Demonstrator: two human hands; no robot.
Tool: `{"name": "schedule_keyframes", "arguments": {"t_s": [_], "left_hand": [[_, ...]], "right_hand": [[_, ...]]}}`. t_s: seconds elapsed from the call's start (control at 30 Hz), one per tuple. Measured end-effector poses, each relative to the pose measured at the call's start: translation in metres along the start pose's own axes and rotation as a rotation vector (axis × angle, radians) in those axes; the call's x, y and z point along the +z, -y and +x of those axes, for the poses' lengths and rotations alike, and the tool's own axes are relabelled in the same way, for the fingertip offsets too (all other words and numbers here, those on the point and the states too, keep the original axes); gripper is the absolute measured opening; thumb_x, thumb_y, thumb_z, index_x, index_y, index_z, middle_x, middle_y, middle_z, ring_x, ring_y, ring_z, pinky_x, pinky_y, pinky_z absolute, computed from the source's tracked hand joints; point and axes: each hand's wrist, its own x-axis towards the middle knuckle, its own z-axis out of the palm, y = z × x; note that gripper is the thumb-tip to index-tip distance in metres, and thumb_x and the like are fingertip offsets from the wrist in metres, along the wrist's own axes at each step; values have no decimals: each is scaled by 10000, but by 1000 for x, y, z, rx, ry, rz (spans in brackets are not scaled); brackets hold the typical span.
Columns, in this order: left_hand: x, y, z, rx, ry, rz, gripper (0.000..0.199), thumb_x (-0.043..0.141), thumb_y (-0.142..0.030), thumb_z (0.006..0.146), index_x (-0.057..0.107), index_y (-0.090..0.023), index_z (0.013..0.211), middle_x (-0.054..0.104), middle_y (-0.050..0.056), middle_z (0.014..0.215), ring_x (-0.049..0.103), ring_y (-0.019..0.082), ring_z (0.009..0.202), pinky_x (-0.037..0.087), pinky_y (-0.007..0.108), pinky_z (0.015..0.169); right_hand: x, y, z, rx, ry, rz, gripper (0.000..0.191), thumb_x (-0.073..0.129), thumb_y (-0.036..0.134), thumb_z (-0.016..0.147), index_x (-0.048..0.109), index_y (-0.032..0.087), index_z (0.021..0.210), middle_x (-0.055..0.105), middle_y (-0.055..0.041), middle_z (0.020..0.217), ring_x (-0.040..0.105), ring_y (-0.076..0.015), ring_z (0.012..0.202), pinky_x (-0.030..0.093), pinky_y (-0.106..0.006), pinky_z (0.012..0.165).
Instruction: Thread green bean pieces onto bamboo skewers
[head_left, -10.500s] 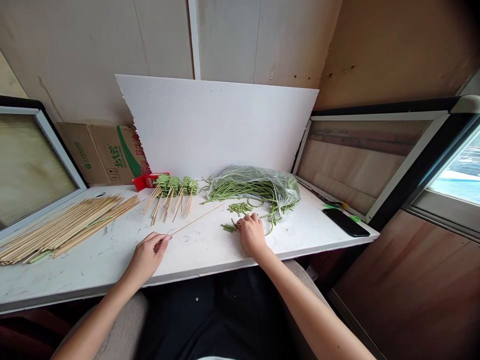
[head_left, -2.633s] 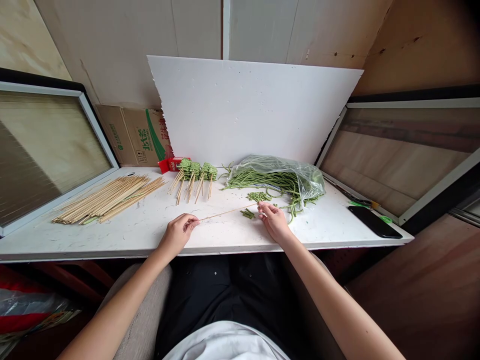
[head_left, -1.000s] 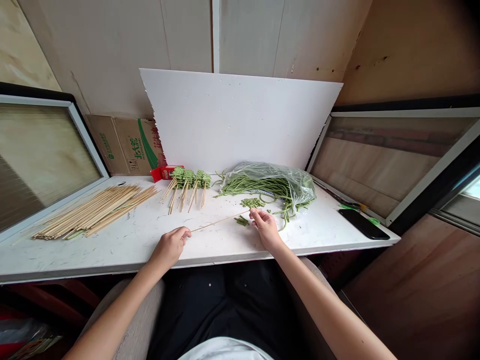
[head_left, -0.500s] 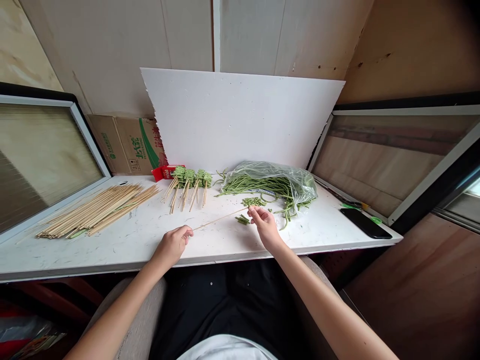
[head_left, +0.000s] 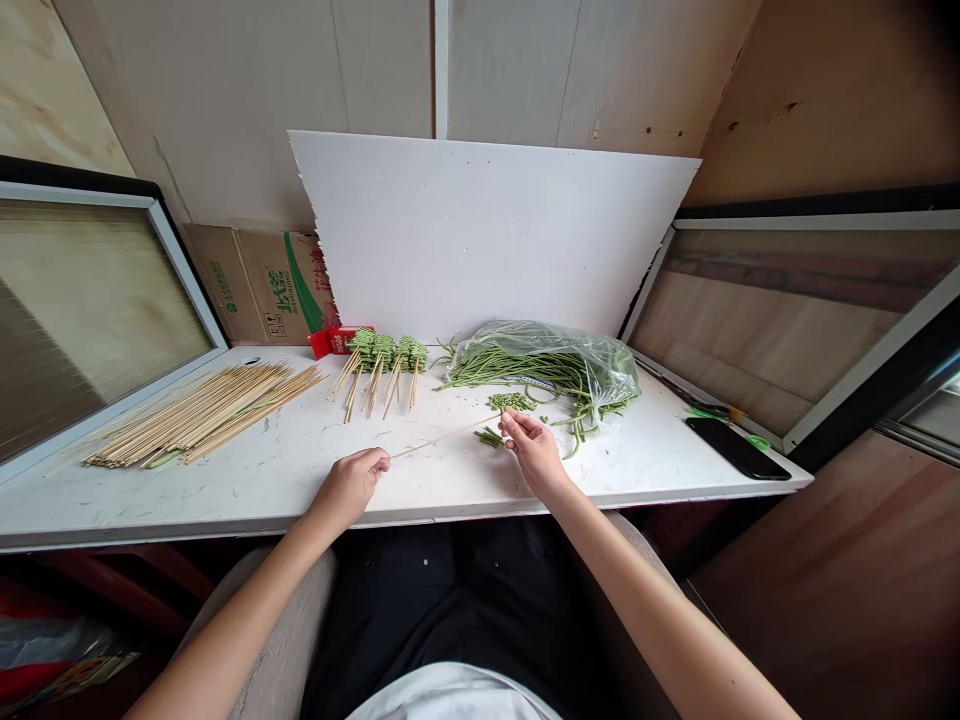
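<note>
My left hand (head_left: 358, 482) is closed on one end of a thin wooden skewer (head_left: 442, 438). The skewer slants up to my right hand (head_left: 531, 448), whose fingers pinch its other end. Just beyond my right fingers lie short cut green bean pieces (head_left: 512, 401), with a small bunch of them (head_left: 489, 437) beside the fingertips. Long green beans (head_left: 525, 368) fill a clear plastic bag (head_left: 619, 362) behind. Several skewers threaded with green beans (head_left: 386, 352) lie at the back, left of the bag.
A large pile of bare skewers (head_left: 195, 412) covers the left of the white table (head_left: 300, 490). A black phone (head_left: 735, 448) lies at the right edge. A cardboard box (head_left: 259, 285), small red box (head_left: 330, 342) and white board (head_left: 487, 240) stand behind.
The view has shifted slightly. Both hands keep nearly the same places, with the skewer still stretched between them.
</note>
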Motion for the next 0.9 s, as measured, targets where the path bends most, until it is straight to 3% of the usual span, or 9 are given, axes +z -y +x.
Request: {"name": "schedule_keyframes", "arguments": {"t_s": [0.33,0.57,0.8,0.9], "left_hand": [[-1,-3,2,61,-22,-20,231,416,-59,783,596,-202,802,641,8,748,609,145,694,458,233,677],[-1,-1,1,93,-26,-21,265,414,-34,779,618,-201,806,643,9,748,615,145,699,466,231,676],[2,-2,0,-54,-65,31,262,432,-86,836,654,-219,872,699,11,748,662,171,681,487,260,670],[2,-5,1,-110,-69,43,250,425,-116,863,653,-214,889,691,14,725,654,178,653,486,273,657]], "right_hand": [[3,-2,0,37,65,78,571,916,478,696,738,183,1151,701,-47,953,637,-179,872,455,-256,595],[8,-2,-4,39,131,41,555,896,516,707,731,184,1119,694,-39,902,610,-160,788,435,-261,586],[10,4,-9,43,123,4,761,890,519,717,566,205,1329,729,-33,886,660,-195,846,438,-287,641],[7,12,-4,18,100,-48,784,890,543,702,520,219,1311,745,-39,883,679,-217,870,444,-293,648]]}}
